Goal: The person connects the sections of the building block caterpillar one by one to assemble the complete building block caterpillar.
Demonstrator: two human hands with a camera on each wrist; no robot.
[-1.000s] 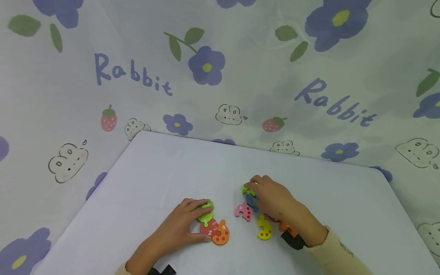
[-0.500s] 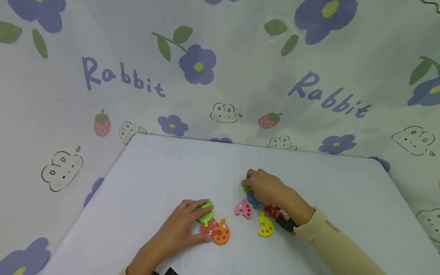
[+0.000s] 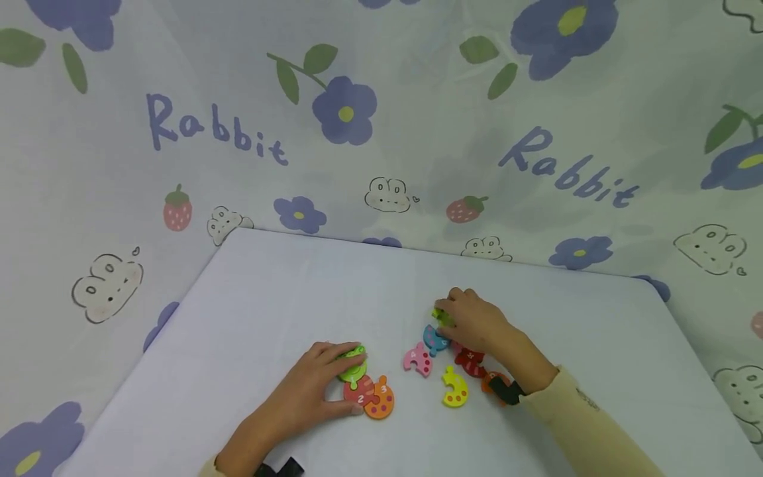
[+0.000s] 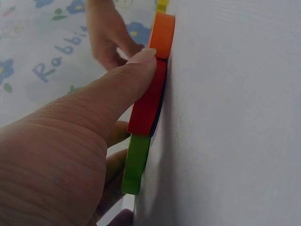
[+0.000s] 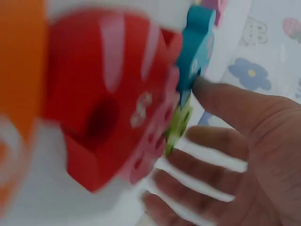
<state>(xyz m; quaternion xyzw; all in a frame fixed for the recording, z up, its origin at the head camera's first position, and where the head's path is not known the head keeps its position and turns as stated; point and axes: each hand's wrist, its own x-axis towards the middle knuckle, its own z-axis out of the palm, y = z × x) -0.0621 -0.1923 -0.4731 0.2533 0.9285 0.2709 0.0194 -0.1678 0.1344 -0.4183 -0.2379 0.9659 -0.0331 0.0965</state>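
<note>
In the head view my left hand [image 3: 304, 391] grips several joined number puzzle pieces lying on the table. Its fingers cover the green frog-faced piece [image 3: 354, 375], and the thumb presses the edge of the red piece [image 4: 149, 101] marked 2. An orange piece [image 3: 381, 401] marked 3 is interlocked with the red one. My right hand [image 3: 477, 322] holds a light green piece [image 3: 442, 317] between thumb and fingers, partly hidden by them. Close beside the thumb lies a blue piece [image 3: 435, 339], also seen in the right wrist view.
Loose between the hands are a pink piece [image 3: 418, 361] marked 4 and a yellow piece [image 3: 456, 388]. A dark red piece [image 3: 469, 363] and an orange piece [image 3: 495, 379] lie under the right wrist. A patterned cloth [image 3: 405, 132] hangs behind the white table [image 3: 310, 291].
My right hand has shifted away and to the right with the light green piece, widening its gap from the blue piece. The left hand has stayed in place.
</note>
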